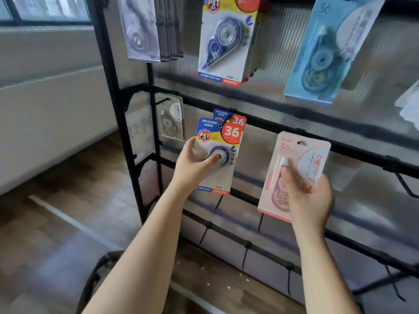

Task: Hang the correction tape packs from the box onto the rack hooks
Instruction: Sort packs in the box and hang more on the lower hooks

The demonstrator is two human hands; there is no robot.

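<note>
Glossy carded packs (216, 155) (perhaps plastic-blistered)

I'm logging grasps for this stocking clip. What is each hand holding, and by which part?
The left hand grips the blue-and-yellow pack by its left edge, thumb on the blister. The right hand holds the pink pack by its lower right part.

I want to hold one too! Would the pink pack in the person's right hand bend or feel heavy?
The pink pack probably stays fairly stiff: it stands upright above the right hand, which holds only its lower part. It is likely light, since that one grip carries it. Its clear plastic front may feel a bit slippery.
</note>
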